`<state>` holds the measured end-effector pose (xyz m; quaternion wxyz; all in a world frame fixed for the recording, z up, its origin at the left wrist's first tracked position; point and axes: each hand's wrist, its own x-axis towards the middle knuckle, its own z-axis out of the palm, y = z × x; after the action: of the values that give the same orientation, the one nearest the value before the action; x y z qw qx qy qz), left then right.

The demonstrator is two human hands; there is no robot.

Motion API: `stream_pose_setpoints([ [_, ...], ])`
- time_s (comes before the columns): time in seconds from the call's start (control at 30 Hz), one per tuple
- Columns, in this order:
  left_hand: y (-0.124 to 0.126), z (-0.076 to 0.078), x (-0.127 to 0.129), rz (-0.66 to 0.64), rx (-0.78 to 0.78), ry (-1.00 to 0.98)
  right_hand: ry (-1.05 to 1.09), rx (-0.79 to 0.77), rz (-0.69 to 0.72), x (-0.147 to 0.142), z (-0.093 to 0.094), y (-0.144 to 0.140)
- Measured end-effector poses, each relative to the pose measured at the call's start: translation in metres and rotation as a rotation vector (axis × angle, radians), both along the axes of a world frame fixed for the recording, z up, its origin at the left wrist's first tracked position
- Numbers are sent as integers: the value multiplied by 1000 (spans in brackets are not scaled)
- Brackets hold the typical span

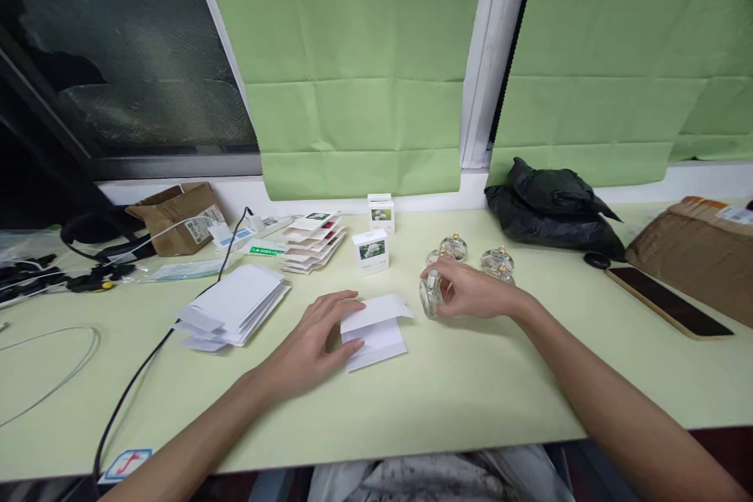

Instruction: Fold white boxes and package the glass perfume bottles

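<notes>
My left hand (311,345) rests on the table at the left edge of a folded white card (376,329), its fingers on the upper flap and its thumb by the lower panel, gripping it. The card stands partly unfolded. Just right of it, my right hand (474,290) holds a small clear glass bottle (431,295) between thumb and fingers. Behind that hand, several round glass bottles with gold-coloured trim (454,246) stand on the table, partly hidden. Two small white boxes with a flower picture, a nearer box (371,252) and a farther box (381,214), stand upright beyond the card.
A stack of white folded cards (235,306) lies on the left, with a pile of flattened printed boxes (313,241) behind it. A black cable (141,365) crosses the table. On the right are a black plastic bag (553,212), a phone (667,302) and a cardboard box (700,251).
</notes>
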<state>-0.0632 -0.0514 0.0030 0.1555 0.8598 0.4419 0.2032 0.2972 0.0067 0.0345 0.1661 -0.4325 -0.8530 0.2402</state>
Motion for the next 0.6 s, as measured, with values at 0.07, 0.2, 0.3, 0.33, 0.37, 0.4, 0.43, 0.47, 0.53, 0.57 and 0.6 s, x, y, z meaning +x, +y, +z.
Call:
stream_pose_setpoints([
  [0.07,1,-3,1,-12,18,-3,7,-16,-24,-1,-1,1],
  [0.2,3,-6,4,14,46,-3,15,34,-76,-3,-8,0],
  [0.3,4,-6,6,49,39,-21,16,117,-129,-8,-14,-2],
  [0.33,4,-6,7,70,21,-38,7,150,-143,-9,-15,-3],
  [0.37,3,-6,7,98,-2,-63,-9,185,-151,-10,-15,-4],
  [0.4,4,-7,7,130,-27,-95,-30,226,-155,-11,-15,-5],
  [0.43,4,-7,7,161,-54,-134,-52,272,-159,-12,-14,-6],
  [0.47,5,-7,8,189,-80,-178,-68,323,-168,-13,-12,-8],
  [0.53,8,-8,8,229,-122,-281,-62,433,-196,-16,-9,-14],
  [0.57,10,-8,8,246,-138,-340,-33,488,-205,-18,-7,-17],
  [0.6,12,-7,9,263,-157,-404,18,532,-199,-21,-6,-21],
])
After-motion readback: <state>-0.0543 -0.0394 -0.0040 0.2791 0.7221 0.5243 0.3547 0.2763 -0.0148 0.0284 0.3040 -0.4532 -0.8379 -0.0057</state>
